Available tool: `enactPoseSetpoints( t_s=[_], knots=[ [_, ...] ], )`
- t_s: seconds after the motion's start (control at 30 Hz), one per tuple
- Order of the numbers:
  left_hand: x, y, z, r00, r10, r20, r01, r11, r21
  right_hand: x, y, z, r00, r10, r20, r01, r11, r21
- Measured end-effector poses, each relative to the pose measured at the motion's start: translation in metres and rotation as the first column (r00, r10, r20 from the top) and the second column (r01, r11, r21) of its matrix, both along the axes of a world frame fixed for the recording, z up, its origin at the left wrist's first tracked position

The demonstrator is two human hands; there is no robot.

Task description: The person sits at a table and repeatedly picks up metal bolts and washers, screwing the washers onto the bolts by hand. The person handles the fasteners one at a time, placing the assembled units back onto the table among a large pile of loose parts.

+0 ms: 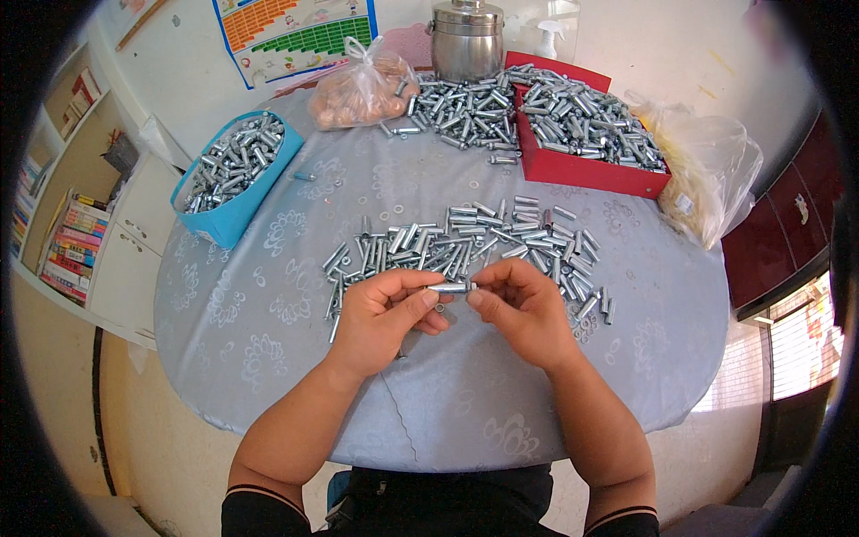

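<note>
In front of me, a silvery expansion bolt [449, 288] lies crosswise between my two hands, just above the near edge of a loose pile. My left hand [380, 318] grips its sleeve between thumb and fingers. Closed on the other end is my right hand [521, 313], its thumb and forefinger pinching by the tip; a small ring or nut there is too small to make out. The pile of metal sleeves and bolts [429, 246] spreads beyond both hands. Small washers [586, 327] lie beside it on the right.
A blue box [234, 215] of bolts stands far left, a red box [591, 176] of them far right. Between them sit a heap of bolts [465, 107], a bag of round brownish things [362, 94] and a steel pot [467, 40]. A bag with yellowish contents [702, 170] is at the right edge.
</note>
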State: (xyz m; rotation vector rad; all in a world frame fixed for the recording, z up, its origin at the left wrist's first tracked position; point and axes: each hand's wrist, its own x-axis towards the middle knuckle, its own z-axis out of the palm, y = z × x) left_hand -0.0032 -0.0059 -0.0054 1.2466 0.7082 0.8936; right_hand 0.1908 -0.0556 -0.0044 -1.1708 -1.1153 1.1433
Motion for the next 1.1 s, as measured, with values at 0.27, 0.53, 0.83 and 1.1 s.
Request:
enactPoseSetpoints(
  t_s=[0.27,0.53,0.83,1.1],
  knots=[
    [0.0,-0.001,0.001,1.0,0.0,-0.007,0.0,1.0,-0.004,0.006,-0.001,-0.007,0.994,0.11,-0.009,-0.109,0.993,0.042],
    [0.0,-0.001,0.001,1.0,-0.002,0.006,0.002,1.0,-0.004,0.002,-0.001,0.0,0.998,0.063,-0.018,-0.063,0.998,0.014],
    [0.0,0.0,-0.001,1.0,-0.017,0.012,0.017,1.0,-0.007,0.006,-0.001,-0.002,0.988,0.129,0.09,-0.125,0.991,-0.049],
    [0.001,0.0,-0.003,0.999,-0.018,0.029,0.019,1.0,-0.016,0.001,-0.001,-0.003,0.993,0.092,-0.073,-0.093,0.996,-0.005]
  ],
)
